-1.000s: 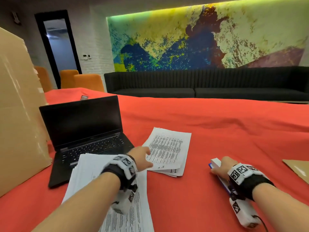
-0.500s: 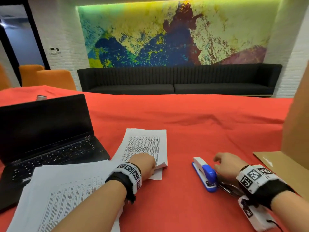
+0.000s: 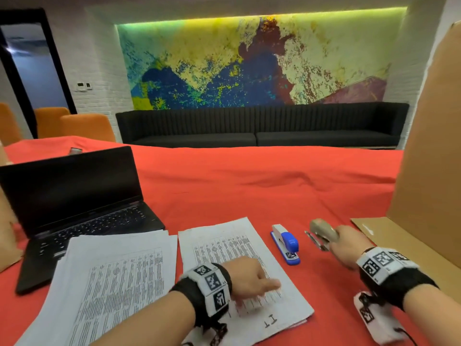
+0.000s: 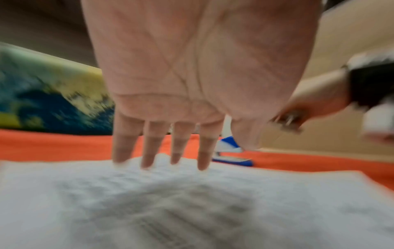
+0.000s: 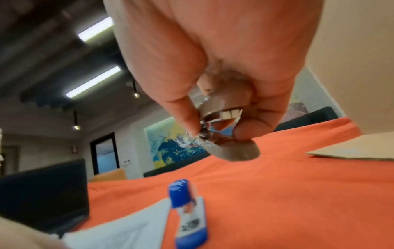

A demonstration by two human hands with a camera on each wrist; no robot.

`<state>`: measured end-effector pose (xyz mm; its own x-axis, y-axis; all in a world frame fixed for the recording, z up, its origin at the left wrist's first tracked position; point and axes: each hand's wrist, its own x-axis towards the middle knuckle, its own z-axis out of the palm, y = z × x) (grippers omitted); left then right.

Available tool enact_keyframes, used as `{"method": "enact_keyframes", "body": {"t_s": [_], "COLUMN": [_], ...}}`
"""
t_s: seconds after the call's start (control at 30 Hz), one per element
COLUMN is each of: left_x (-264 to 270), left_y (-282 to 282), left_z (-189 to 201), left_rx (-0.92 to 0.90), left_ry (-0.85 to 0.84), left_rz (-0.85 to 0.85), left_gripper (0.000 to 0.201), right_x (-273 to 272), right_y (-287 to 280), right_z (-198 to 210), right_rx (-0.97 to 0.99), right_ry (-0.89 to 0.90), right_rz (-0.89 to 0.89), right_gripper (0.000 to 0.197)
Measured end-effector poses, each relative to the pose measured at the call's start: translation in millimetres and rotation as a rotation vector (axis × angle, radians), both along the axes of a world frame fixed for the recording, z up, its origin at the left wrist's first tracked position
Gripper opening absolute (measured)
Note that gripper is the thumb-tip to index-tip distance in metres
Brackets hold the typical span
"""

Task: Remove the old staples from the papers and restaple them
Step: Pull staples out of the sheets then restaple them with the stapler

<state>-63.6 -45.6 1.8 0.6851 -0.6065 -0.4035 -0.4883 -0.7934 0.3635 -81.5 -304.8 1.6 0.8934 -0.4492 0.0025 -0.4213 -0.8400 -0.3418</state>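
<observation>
Papers (image 3: 239, 265): thin stapled set flat on the red desk (image 3: 249, 186), light and limp, likely to slide unless pinned; long axis runs away from the person, tilted slightly left. Left hand (image 3: 247, 275) rests on the set, fingers (image 4: 149, 148) straight and slightly apart. Right hand (image 3: 349, 248) grips a staple remover (image 3: 323, 231), fingers clamped on it, held above the desk, pointing away-left. Judgement: hold near the stapled corner; staple itself not discernible. Stapler (image 3: 285, 243) lies between, just beside the papers.

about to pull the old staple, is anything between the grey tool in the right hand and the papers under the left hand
Yes: the blue and white stapler lies on the red cloth between the grey staple remover and the printed paper set.
</observation>
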Motion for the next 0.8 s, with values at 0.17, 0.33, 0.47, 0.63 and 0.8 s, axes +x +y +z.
{"method": "enact_keyframes", "body": {"t_s": [0.17, 0.33, 0.47, 0.63, 0.8], "left_x": [26.3, 4.4, 6.0, 42.7, 72.0], "left_y": [52.2, 68.6, 80.4, 96.1, 99.0], "left_z": [-14.1, -12.2, 7.8, 2.5, -28.1], "left_rx": [0.435, 0.426, 0.165, 0.269, 0.413], "left_ry": [-0.24, -0.073, -0.029, -0.281, -0.251], "left_rz": [-0.017, -0.135, -0.008, 0.111, 0.105], "left_gripper": [0.073, 0.089, 0.073, 0.09, 0.123], "right_x": [-13.3, -7.1, 12.3, 29.3, 52.2], "right_y": [40.6, 90.8, 124.4, 158.2, 177.1], "right_z": [29.0, 22.6, 1.5, -22.4, -28.2], "right_rx": [0.255, 0.247, 0.149, 0.115, 0.111], "right_ry": [-0.189, -0.046, 0.039, 0.125, 0.161], "right_rz": [0.142, 0.33, 0.362, 0.386, 0.416], "right_gripper": [0.015, 0.013, 0.022, 0.05, 0.04]}}
